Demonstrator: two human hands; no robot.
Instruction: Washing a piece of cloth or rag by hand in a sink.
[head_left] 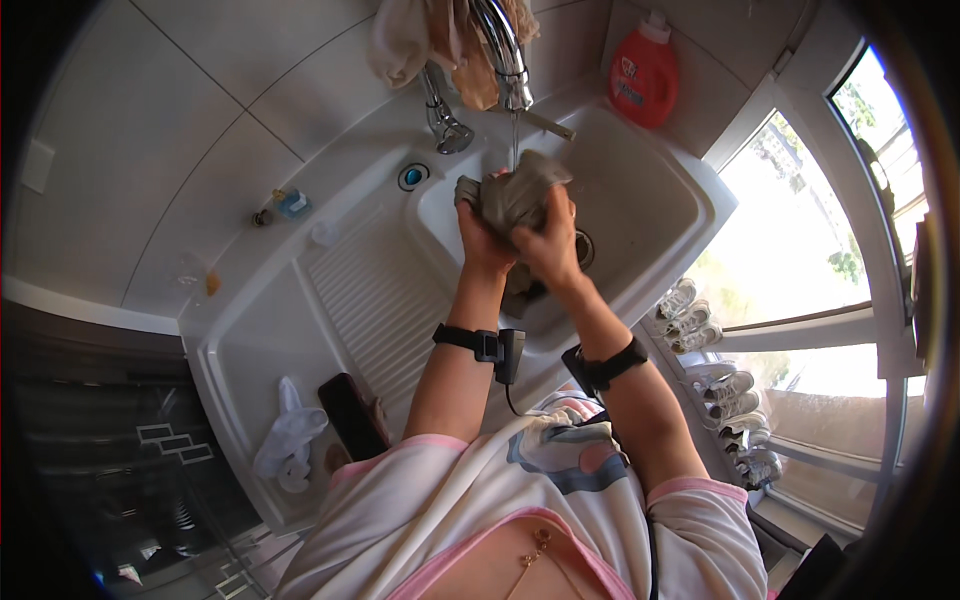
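Observation:
A bunched grey-brown cloth (518, 197) is held between my two hands over the sink basin (640, 190). My left hand (483, 238) grips its left side, and my right hand (548, 238) closes on its right side. Water runs in a thin stream from the chrome faucet (513, 85) onto the top of the cloth. Below my wrists, more dark wet fabric hangs or lies near the drain (583, 248); whether it is part of the same cloth I cannot tell.
A ribbed washboard (380, 290) slopes left of the basin. On the left ledge lie a white cloth (290, 440) and a dark phone (352, 415). A red detergent bottle (643, 75) stands at the back right corner. Fabrics (405, 45) hang behind the faucet. Several shoes (732, 400) line the window side.

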